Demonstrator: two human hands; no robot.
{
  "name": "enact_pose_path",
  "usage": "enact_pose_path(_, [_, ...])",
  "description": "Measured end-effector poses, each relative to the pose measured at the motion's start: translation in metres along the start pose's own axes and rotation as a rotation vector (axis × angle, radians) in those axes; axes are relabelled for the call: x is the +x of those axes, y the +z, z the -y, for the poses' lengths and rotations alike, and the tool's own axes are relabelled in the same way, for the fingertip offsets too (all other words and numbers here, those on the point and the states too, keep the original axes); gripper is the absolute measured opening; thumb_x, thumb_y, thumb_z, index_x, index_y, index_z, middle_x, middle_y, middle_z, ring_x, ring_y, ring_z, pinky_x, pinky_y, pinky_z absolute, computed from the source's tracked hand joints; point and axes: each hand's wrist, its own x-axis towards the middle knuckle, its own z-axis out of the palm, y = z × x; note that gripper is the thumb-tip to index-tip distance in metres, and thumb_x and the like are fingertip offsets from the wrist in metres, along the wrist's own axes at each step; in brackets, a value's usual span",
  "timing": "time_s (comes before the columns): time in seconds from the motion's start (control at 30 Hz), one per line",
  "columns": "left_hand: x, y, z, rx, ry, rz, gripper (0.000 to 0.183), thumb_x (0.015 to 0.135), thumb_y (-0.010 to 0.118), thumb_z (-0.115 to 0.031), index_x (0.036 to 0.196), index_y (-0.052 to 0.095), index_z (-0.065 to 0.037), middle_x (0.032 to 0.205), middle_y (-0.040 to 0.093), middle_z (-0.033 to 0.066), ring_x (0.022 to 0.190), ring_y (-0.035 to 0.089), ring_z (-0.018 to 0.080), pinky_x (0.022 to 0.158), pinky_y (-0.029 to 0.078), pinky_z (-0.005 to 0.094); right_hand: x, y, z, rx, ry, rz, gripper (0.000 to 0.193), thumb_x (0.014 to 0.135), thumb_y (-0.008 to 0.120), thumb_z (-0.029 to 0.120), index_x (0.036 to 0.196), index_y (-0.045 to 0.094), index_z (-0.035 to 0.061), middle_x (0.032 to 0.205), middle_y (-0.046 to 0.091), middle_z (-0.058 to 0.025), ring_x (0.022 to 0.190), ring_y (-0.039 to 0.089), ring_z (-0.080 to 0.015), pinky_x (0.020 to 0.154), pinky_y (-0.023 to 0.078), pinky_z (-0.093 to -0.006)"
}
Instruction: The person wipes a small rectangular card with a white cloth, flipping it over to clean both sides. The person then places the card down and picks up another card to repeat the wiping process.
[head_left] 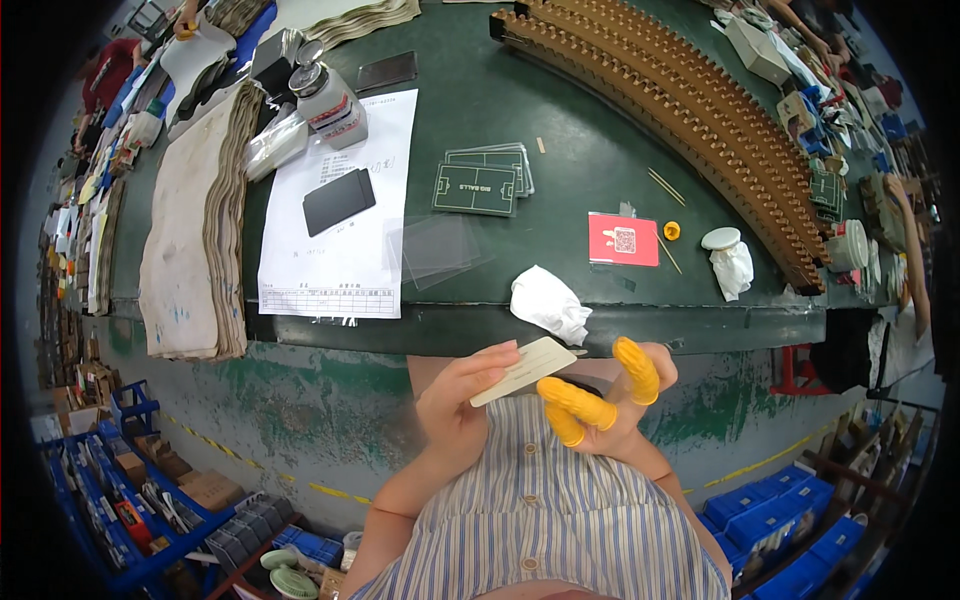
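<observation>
From where I stand, the left hand (458,398) pinches a cream card (525,370) by one end, over the person's lap just off the table (450,80) edge. That grip leaves most of the upward face uncovered, perhaps so it can be seen and reached. The right hand (615,405) is close by, its fingers spread — one raised, two lower ones together by the card's edge; whether they touch it, I can't tell. Yellow finger covers (590,405) probably keep bare skin off whatever is handled. A crumpled white cloth (551,305) lies at the table edge, within easy reach. Farther back are a red card (625,240), thin sticks (668,190) and a stack of green cards (476,188) — overlapped, likely to save room.
</observation>
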Motion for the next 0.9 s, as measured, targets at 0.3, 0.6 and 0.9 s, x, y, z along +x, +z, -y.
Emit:
enact_pose_path(0.3, [-0.0024, -0.001, 0.0017, 0.003, 0.0, -0.007, 0.013, 0.09, 0.047, 0.005, 0.1, 0.052, -0.002, 0.099, 0.064, 0.0218, 0.095, 0.064, 0.0372, 0.085, 0.052, 0.0443, 0.0004, -0.0003, 0.0006, -0.033, -0.003, 0.002, 0.029, 0.073, 0.071, 0.037, 0.101, 0.068, 0.0303, 0.115, 0.033, -0.0102, 0.108, 0.027, -0.0279, 0.083, 0.029, -0.0401])
enact_pose_path(0.6, [-0.003, -0.001, 0.0015, -0.024, 0.016, -0.024, 0.016, 0.089, 0.045, 0.008, 0.101, 0.052, -0.002, 0.099, 0.064, 0.0217, 0.095, 0.063, 0.0375, 0.085, 0.052, 0.0453, 0.0079, -0.0072, 0.0012, -0.133, -0.098, -0.012, 0.045, 0.075, 0.069, 0.042, 0.116, 0.057, 0.026, 0.114, 0.034, -0.0071, 0.103, 0.031, -0.0253, 0.082, 0.031, -0.0378])
enact_pose_path(0.9, [-0.0031, -0.0004, 0.0006, -0.016, 0.022, -0.034, 0.014, 0.09, 0.047, 0.005, 0.1, 0.052, -0.002, 0.099, 0.064, 0.0212, 0.095, 0.064, 0.0364, 0.085, 0.052, 0.0434, 0.0016, -0.0015, 0.0086, -0.011, 0.024, 0.029, 0.024, 0.073, 0.069, 0.035, 0.096, 0.071, 0.0312, 0.116, 0.034, -0.0105, 0.107, 0.028, -0.0285, 0.085, 0.028, -0.042])
